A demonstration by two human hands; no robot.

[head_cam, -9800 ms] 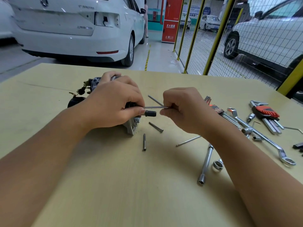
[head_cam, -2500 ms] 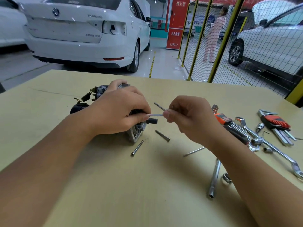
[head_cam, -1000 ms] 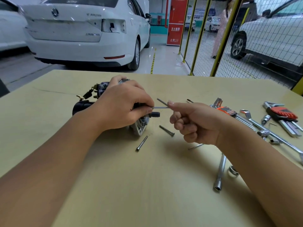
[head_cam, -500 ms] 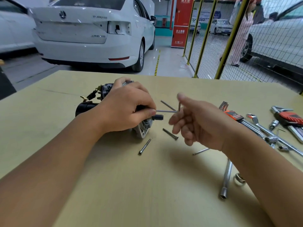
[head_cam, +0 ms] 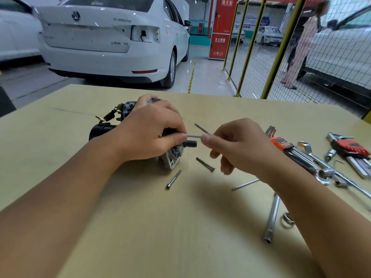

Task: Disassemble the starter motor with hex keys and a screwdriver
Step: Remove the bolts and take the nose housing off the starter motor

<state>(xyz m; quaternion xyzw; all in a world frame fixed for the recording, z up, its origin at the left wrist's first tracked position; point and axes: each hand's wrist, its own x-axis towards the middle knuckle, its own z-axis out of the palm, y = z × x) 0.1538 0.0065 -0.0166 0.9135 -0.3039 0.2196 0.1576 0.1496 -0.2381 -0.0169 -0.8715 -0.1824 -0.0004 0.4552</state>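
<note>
The starter motor (head_cam: 104, 128) lies on its side on the yellow table (head_cam: 140, 227), its aluminium end housing (head_cam: 173, 158) and black shaft tip (head_cam: 191, 144) facing right. My left hand (head_cam: 148, 133) grips the motor body from above. A thin hex key (head_cam: 194, 136) sticks out horizontally from the housing. My right hand (head_cam: 239, 145) pinches the hex key's outer end between thumb and forefinger, the other fingers loosely curled. Three long bolts lie loose on the table: one behind the key (head_cam: 201, 128), two in front (head_cam: 205, 164) (head_cam: 173, 179).
Right of my hand lie an orange hex key set (head_cam: 285, 146), a red hex key set (head_cam: 350, 148), a ring spanner (head_cam: 325, 169), small sockets (head_cam: 329, 173), a tubular socket wrench (head_cam: 272, 217) and a thin rod (head_cam: 246, 184). White cars and a yellow mesh fence stand beyond the table.
My right hand had opened away from the hex key half a second ago; now its thumb and forefinger pinch the key's end again. My left hand stays on the motor.
</note>
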